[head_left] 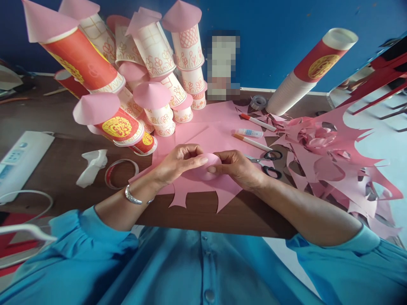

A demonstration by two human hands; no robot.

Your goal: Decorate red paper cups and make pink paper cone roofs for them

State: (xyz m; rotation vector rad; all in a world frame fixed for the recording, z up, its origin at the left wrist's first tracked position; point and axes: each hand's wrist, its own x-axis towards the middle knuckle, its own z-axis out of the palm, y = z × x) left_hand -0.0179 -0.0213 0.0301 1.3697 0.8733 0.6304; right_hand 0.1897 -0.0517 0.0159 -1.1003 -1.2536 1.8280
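Note:
Between my two hands is a small piece of pink paper (208, 169), its upper edge rounded. My left hand (187, 160) pinches its left side with thumb and fingers. On the right side, my right hand (232, 167) grips the same piece, thumb in front. Beneath lie pink paper sheets (219, 114) with curved cut-outs at their front edge. Scissors with black handles (270, 164) rest just right of my right hand. A glue stick (249, 133) lies above them, near an orange marker (251, 142) and a red-capped marker (259, 123).
Paper-cup towers with pink cones (152, 95) stand at the back left. A tall cup stack (291, 93) leans at the back right, behind pink scraps (327, 161). Tape rolls (121, 174), crumpled white paper (92, 167) and a power strip (22, 163) lie left.

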